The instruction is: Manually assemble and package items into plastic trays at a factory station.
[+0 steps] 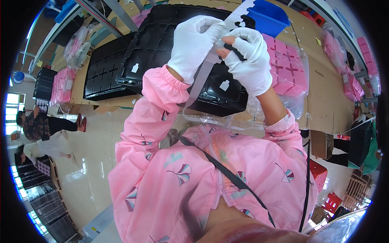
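Both my hands wear white gloves and meet over a stack of black plastic trays (156, 44). My left hand (193, 46) is closed, its fingertips pinching a translucent label strip (201, 77). That strip hangs in a loop down past the tray's front edge. My right hand (249, 58) is curled from the other side, its bare thumb and finger closed at the same strip; the exact contact is partly hidden. A white strip (238, 17) stretches away beyond the hands. White bottle-shaped labels sit on the trays, one label (225, 85) below my right hand and another label (135, 67) to the left.
A blue bin (267, 18) stands behind my right hand. Wrapped pink blocks (289, 67) lie to the right on the cardboard-covered table (324, 97). Another black tray (107, 67) is at the left. Two people are in the aisle far left, one in dark clothes (38, 125).
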Demonstrator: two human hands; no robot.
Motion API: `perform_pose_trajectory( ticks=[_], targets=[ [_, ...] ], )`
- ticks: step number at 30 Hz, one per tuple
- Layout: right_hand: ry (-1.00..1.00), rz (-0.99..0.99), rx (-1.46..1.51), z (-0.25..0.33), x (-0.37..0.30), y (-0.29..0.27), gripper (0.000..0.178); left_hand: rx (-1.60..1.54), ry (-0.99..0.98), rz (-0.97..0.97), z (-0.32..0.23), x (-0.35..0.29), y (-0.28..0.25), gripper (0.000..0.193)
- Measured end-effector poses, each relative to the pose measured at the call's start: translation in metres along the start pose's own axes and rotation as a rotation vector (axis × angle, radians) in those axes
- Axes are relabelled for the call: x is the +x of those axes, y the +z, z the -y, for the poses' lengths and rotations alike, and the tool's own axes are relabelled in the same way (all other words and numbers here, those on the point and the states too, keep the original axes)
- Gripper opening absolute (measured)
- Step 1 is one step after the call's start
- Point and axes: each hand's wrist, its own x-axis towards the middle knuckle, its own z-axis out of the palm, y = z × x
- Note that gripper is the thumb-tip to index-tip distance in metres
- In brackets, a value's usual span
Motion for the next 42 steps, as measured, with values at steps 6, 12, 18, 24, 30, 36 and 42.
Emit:
perform_pose_trajectory(
  ticks=[6,12,18,24,30,36,42],
  targets=[
    [-0.071,0.022,-0.058,0.010,-0.002,-0.003,0.016,0.106,0.111,-0.028,0.004,0.001,0.005,0.018],
    [-0.082,0.037,-0.154,0.011,-0.004,0.000,0.015,0.107,0.108,-0.033,0.007,0.003,0.007,0.020],
    [-0.131,0.011,-0.208,0.012,0.001,0.007,0.010,0.065,0.000,-0.018,0.003,0.007,0.002,0.017],
    [-0.066,0.018,-0.143,0.011,0.005,0.017,0.012,0.025,-0.057,-0.010,0.008,0.012,-0.006,0.014],
    [-0.162,0.039,-0.163,0.014,0.014,0.019,0.010,0.025,-0.097,0.009,0.007,0.016,-0.014,0.013],
    [-0.243,0.071,-0.192,0.012,0.022,0.022,0.009,-0.004,-0.086,0.003,0.008,0.023,-0.018,0.012],
    [-0.260,0.093,-0.208,0.015,0.024,0.025,0.007,0.015,-0.108,0.057,0.011,0.027,-0.023,0.012]
  ],
)
